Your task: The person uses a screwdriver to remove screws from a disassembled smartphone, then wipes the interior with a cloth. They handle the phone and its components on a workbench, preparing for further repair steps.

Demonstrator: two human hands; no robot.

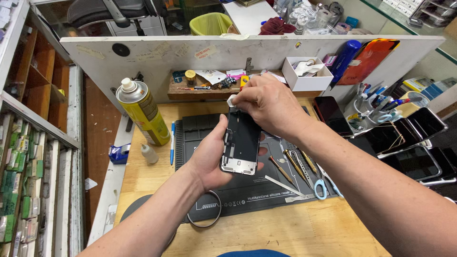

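From the head camera, looking down over a wooden bench (285, 233), a dark repair mat (247, 190) lies in the middle. The left hand (209, 159) comes up from below and cradles a phone screen (241, 143) above the mat, held nearly upright with its back side toward the camera; the fingers are curled around its left edge and the thumb side sits under it, so the hand is closed on the part. The right hand (269, 104) reaches in from the right and covers the top end of the screen. Its fingertips are pinched together on a small white piece (232, 100) at the screen's top left corner; what that piece is, I cannot tell.

On the mat to the right of the screen lie several thin tools (295, 166), and blue-handled scissors (322, 188) lie just beside them at the mat's edge. A thin wire ring (209, 216) hangs over the mat's front edge. To the left of the mat stands a yellow spray can (143, 114), with a small white bottle (149, 153) near its foot and a blue pen (172, 143) beside the mat. Behind, against a white partition, sits a low shelf with small parts and a white box (307, 74). Dark phone screens (409, 143) lie stacked at the right, next to a cup of pens (371, 102).
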